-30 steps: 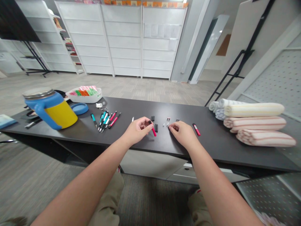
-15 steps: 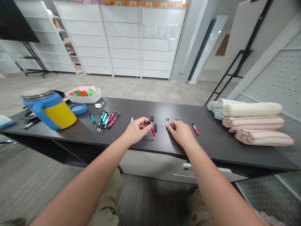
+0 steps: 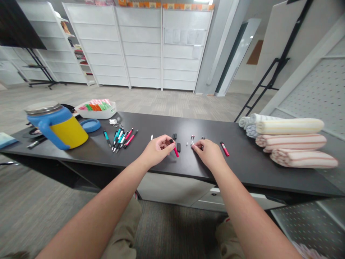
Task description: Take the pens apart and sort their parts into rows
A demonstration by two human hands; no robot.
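Observation:
My left hand [image 3: 157, 149] rests on the dark table [image 3: 242, 169], fingers pinched round a pink pen barrel with a black end [image 3: 174, 148]. My right hand [image 3: 207, 151] lies just to the right, fingertips pinched on a tiny pen part [image 3: 193, 144] too small to name. Between and beyond the hands lie black pen pieces [image 3: 178, 146] and small loose bits [image 3: 192, 137]. Another pink pen piece [image 3: 224, 148] lies right of my right hand.
Several teal and pink pens [image 3: 120, 137] lie to the left, near a yellow and blue jug [image 3: 59, 127], a blue lid [image 3: 90, 125] and a white tray of coloured items [image 3: 96, 108]. Rolled towels [image 3: 291, 140] are stacked at the right end.
My right hand has shifted slightly left toward the small parts. My left hand stays put with the pink barrel.

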